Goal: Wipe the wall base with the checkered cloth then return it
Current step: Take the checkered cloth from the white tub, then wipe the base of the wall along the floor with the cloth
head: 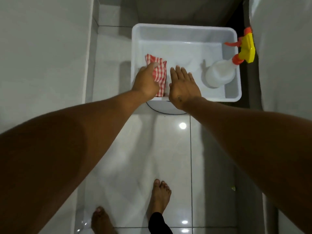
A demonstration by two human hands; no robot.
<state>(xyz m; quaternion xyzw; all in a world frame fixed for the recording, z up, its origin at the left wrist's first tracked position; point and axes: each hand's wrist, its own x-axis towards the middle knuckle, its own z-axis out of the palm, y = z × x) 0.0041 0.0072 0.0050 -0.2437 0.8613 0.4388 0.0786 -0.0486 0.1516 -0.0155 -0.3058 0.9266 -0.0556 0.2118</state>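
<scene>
The red-and-white checkered cloth [159,74] lies in the near-left corner of the white plastic tub [184,33], beside a spray bottle [219,73]. It is covered by the left hand [146,81], fingers curled onto it; whether it is actually gripped cannot be told. The right hand [183,85] is held flat, open and empty. The cloth should be bunched firmly and lifted clear of the tub's rim.

Glossy white floor tiles [168,149] reflect lights between grey walls [42,48].
</scene>
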